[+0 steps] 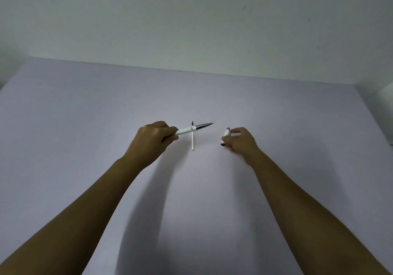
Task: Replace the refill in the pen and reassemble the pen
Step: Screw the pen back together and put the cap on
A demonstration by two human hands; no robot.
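My left hand point(154, 139) grips a white pen point(192, 129) by its rear end, held above the table with its dark metal tip pointing right. Under the pen a thin white refill point(193, 141) with a black tip lies flat on the table, pointing away from me. To the right, my right hand point(239, 141) is closed around the white pen cap point(226, 133), which has a grey end and a dark end; the hand is slightly blurred and sits low at the table.
The pale lavender table point(191, 200) fills the lower view, its far edge meeting a pale wall point(191, 19). A white object shows at the right edge point(388, 96).
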